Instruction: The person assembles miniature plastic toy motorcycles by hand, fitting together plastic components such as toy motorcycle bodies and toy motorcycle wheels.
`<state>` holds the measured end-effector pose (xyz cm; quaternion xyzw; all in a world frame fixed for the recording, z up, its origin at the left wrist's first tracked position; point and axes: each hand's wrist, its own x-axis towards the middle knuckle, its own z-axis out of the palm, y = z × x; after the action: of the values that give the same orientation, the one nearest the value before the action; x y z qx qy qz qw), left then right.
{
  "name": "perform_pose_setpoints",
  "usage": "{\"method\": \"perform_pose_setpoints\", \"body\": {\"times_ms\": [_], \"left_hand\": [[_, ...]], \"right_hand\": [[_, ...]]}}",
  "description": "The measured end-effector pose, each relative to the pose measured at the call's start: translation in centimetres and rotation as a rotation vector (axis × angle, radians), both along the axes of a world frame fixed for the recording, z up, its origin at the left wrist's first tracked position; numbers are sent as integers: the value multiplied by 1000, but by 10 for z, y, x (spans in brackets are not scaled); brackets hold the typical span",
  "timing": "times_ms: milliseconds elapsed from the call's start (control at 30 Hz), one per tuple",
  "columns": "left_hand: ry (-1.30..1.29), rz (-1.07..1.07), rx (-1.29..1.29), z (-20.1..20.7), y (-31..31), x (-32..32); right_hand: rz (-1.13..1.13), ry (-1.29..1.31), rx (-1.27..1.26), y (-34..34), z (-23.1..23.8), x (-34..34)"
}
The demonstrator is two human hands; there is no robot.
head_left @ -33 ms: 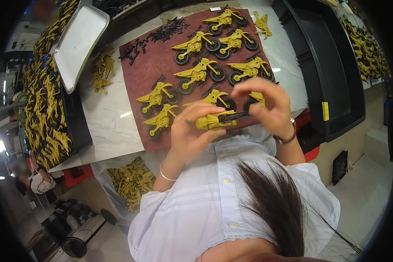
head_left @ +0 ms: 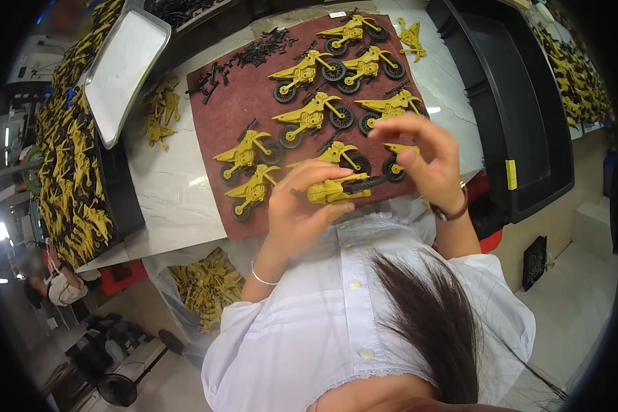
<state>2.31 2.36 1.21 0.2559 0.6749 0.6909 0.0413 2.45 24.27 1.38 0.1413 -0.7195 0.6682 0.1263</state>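
Observation:
A yellow toy motorcycle (head_left: 328, 191) with a black wheel pointing right is pinched between the thumb and fingers of my left hand (head_left: 295, 204), just above the near edge of a dark red cloth (head_left: 233, 113). To the right, my right hand (head_left: 429, 158) hovers with curled fingers, thumb and forefinger apart, nothing seen between them. Another toy motorcycle (head_left: 396, 165) lies partly hidden beneath that hand. Beyond both hands, several yellow toy motorcycles with black wheels lie in rows on the cloth, such as one motorcycle (head_left: 312, 113) in the middle.
Small black parts (head_left: 261, 49) lie scattered at the cloth's far left. A black tray (head_left: 515, 103) stands at right, a white tray (head_left: 127, 72) at left. Yellow parts fill a bag (head_left: 209, 281) below the table and heaps (head_left: 75, 178) at far left. A person (head_left: 65, 285) is in the background.
My right hand has drawn slightly up and away from the toy motorcycle's wheel, its thumb lifting. My left hand and the motorcycle in it have stayed in place.

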Motion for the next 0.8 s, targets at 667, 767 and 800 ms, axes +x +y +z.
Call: {"method": "perform_pose_setpoints", "body": {"times_ms": [667, 767, 800], "left_hand": [[-73, -4, -93, -7, -8, 4], [-95, -7, -89, -9, -10, 3], [-96, -8, -87, -9, -10, 3]], "right_hand": [[-697, -412, 1130, 114, -69, -168], [-610, -484, 1052, 122, -68, -166], [-629, -471, 1063, 122, -67, -163]]}}
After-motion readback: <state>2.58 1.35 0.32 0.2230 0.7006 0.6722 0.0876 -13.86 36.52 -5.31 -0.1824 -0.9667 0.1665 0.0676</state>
